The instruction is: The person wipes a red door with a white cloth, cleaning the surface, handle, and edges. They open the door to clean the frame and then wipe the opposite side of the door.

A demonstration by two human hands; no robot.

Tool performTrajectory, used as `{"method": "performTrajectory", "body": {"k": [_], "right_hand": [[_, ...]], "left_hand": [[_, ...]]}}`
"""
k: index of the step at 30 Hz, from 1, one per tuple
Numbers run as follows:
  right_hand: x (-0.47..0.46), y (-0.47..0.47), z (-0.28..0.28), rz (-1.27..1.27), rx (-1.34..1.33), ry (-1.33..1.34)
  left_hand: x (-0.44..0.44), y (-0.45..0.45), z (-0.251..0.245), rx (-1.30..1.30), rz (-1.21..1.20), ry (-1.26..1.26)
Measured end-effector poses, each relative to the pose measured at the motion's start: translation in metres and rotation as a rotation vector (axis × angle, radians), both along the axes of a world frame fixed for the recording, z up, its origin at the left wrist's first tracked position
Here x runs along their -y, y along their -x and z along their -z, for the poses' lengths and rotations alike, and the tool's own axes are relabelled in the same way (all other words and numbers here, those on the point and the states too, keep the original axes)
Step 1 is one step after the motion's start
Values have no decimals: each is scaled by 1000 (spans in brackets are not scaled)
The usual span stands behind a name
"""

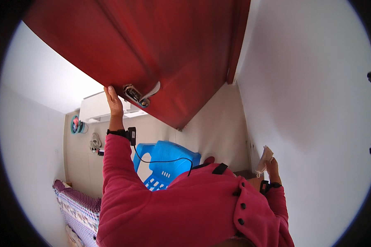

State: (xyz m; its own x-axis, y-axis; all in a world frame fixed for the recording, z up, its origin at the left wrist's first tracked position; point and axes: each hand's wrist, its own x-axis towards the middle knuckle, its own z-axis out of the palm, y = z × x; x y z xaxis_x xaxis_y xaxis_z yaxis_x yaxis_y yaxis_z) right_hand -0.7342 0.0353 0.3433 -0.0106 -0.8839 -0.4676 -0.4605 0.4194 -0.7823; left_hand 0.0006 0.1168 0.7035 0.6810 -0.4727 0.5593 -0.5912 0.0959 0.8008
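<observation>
A red wooden door [185,52] fills the upper middle of the view. My left hand [114,103] is at the door's free edge and grips it; some of the fingers are hard to make out there. Just right of that hand sits a lever door handle [151,92], on a lock plate [133,92] that looks worn or uncovered. Low on the right, my right hand [272,168] holds a pale folded cloth [265,159] close to the white wall. Both wrists wear black straps with small devices.
A blue plastic chair [173,154] stands right before my body. Further left are a white cabinet [95,108], a teal bucket [75,125] with things in it, and shoes [95,142] on the tile floor. A bed with a patterned cover [77,203] lies lower left. The white wall [306,92] bounds the right.
</observation>
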Motion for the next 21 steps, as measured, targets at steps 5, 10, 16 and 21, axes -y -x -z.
{"method": "performTrajectory", "body": {"k": [5, 10, 16, 21], "right_hand": [[24, 10, 7, 10, 278, -137], [62, -7, 30, -63, 319, -163], [123, -21, 13, -105, 360, -140], [147, -52, 0, -452, -180, 198]], "left_hand": [[-1, 17, -15, -103, -77, -12], [2, 35, -33, -120, -141, 51], [-3, 25, -49, -140, -130, 90], [-5, 29, -56, -137, -185, 141]]}}
